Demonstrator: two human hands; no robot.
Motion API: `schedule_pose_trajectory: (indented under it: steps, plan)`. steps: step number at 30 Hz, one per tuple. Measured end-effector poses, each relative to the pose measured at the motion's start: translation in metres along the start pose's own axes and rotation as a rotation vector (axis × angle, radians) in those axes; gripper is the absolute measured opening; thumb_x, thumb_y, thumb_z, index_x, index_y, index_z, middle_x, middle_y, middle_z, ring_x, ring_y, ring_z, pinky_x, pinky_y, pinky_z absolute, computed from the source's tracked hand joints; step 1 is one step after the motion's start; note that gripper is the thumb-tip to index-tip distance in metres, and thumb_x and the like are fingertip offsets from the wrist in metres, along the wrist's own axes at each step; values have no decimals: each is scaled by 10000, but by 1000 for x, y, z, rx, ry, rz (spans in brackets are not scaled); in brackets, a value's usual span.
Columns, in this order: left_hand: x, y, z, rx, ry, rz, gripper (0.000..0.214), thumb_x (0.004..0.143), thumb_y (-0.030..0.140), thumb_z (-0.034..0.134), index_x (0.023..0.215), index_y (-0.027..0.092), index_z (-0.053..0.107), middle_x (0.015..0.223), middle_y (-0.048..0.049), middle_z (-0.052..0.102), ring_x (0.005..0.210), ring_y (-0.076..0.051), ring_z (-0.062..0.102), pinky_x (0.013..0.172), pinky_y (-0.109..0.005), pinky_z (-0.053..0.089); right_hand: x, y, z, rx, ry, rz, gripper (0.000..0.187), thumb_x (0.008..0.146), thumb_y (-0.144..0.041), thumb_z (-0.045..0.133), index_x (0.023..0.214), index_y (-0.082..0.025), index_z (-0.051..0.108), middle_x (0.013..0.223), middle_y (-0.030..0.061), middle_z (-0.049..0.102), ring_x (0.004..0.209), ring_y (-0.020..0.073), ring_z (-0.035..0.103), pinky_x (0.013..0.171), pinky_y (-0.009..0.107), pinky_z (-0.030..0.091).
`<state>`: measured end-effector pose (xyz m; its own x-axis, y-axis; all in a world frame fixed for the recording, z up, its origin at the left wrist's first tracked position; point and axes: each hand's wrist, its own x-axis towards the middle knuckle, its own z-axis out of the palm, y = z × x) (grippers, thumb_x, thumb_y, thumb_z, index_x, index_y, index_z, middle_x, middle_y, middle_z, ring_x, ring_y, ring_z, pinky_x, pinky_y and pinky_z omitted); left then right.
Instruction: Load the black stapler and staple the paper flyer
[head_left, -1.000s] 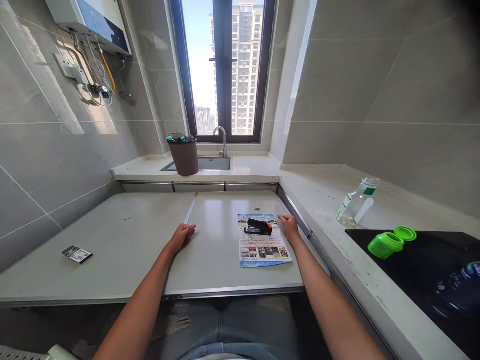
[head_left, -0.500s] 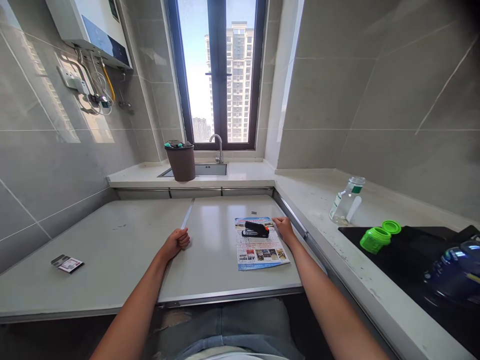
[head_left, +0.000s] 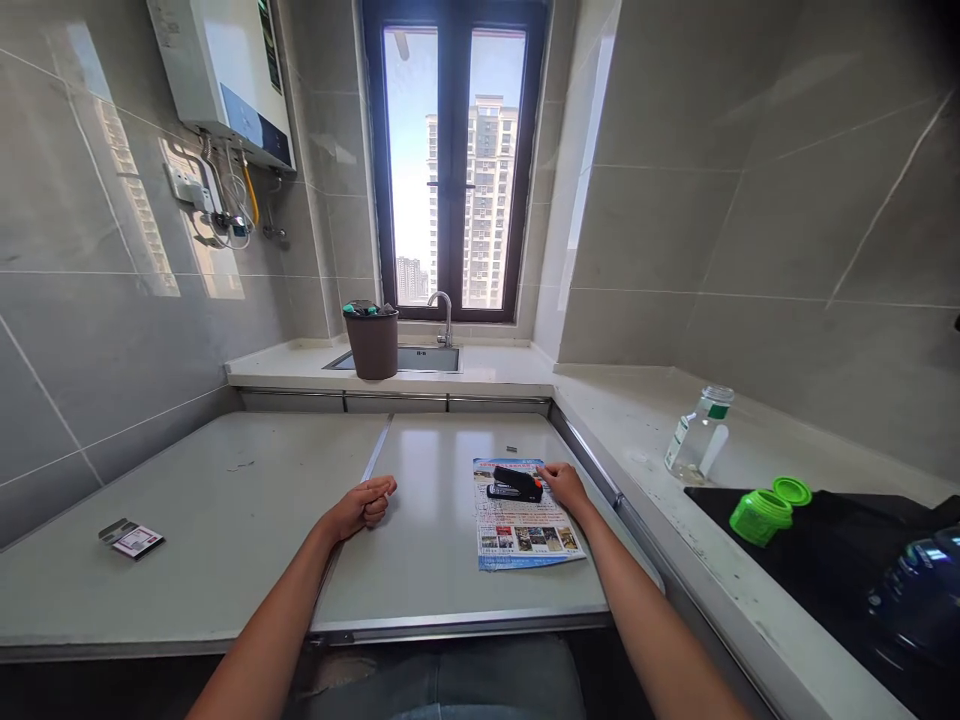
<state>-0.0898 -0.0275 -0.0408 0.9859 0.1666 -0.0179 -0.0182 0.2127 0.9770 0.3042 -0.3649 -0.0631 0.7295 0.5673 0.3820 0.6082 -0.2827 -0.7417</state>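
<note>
A printed leaflet (head_left: 525, 525) lies flat on the white table (head_left: 420, 560), and a black stapler (head_left: 514, 485) rests on its upper half. My right hand (head_left: 564, 484) sits at the leaflet's top right corner, fingers spread flat, fingertips touching the stapler's right end. My left hand (head_left: 363, 504) hovers just above the table left of the leaflet, fingers curled loosely into a fist with nothing visible in them. A tiny metal piece (head_left: 512, 449) lies beyond the leaflet.
A brown bin (head_left: 371, 341) stands by the sink (head_left: 427, 359) and tap (head_left: 444, 312) under the window. On the right counter are a clear bottle (head_left: 697, 434), a green jar with lid (head_left: 765, 509) and a black hob (head_left: 847, 560). A small packet (head_left: 132, 538) lies far left.
My left hand lifted off the table seam and curled into a fist. My right hand slid left onto the leaflet to touch the stapler. The camera tilted up slightly.
</note>
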Motion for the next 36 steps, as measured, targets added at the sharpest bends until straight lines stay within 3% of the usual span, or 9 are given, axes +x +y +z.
schedule_pose_trajectory:
  steps: [2, 6, 15, 19, 22, 27, 33, 36]
  plan:
    - [1, -2, -1, -5, -11, -3, 283, 921, 358, 750, 809, 222, 528, 532, 123, 191, 473, -79, 95, 438, -184, 182, 0, 0, 0, -44, -10, -13, 589, 772, -733, 510, 483, -257, 320, 510, -32, 304, 572, 138, 333, 594, 284, 198]
    - [3, -7, -5, -33, -42, -5, 454, 818, 259, 731, 595, 227, 336, 482, 111, 173, 448, -59, 84, 418, -190, 156, 0, 0, -1, -126, -31, -18, 629, 821, -758, 502, 495, -247, 332, 513, -20, 360, 573, 138, 363, 592, 278, 201]
    - [3, -9, -10, -99, -103, 9, 357, 748, 144, 641, 602, 224, 326, 492, 110, 171, 444, -57, 90, 422, -171, 187, -8, -7, 3, -326, -102, 3, 481, 972, -533, 625, 614, -220, 557, 632, 20, 602, 621, 161, 478, 608, 290, 230]
    - [4, -10, -12, -131, -133, 18, 335, 745, 108, 619, 611, 220, 333, 508, 110, 172, 450, -57, 88, 424, -164, 196, -2, -12, 2, -389, -83, -31, 215, 1009, -432, 645, 948, -236, 706, 819, 63, 724, 785, 220, 633, 675, 291, 350]
    - [6, -10, -14, -155, -155, 6, 328, 769, 96, 607, 614, 217, 345, 513, 109, 179, 446, -56, 79, 414, -163, 197, 14, -17, 4, -405, -125, -110, 229, 1022, -313, 618, 1220, -237, 707, 1098, 112, 775, 1077, 254, 696, 859, 317, 478]
    - [5, -9, -15, -192, -175, -1, 349, 766, 76, 616, 588, 213, 349, 491, 109, 167, 431, -53, 71, 402, -164, 195, 47, -17, 21, -412, -326, -200, 460, 1038, -292, 581, 1488, -212, 638, 1601, 141, 604, 1507, 226, 541, 1226, 342, 423]
    - [3, -7, -17, -258, -119, 62, 462, 888, 118, 613, 558, 214, 304, 483, 110, 131, 427, -47, 38, 405, -170, 168, 50, -20, 61, -492, -468, -187, 586, 1061, -236, 437, 1638, -179, 522, 1733, 200, 428, 1644, 327, 380, 1343, 586, 263]
    - [0, -3, -21, -317, -61, 159, 535, 907, 147, 627, 554, 220, 231, 473, 115, 67, 428, -47, -1, 404, -178, 145, 43, -37, 93, -503, -499, -236, 616, 1065, -187, 384, 1676, -171, 466, 1760, 193, 376, 1676, 312, 309, 1362, 596, 194]
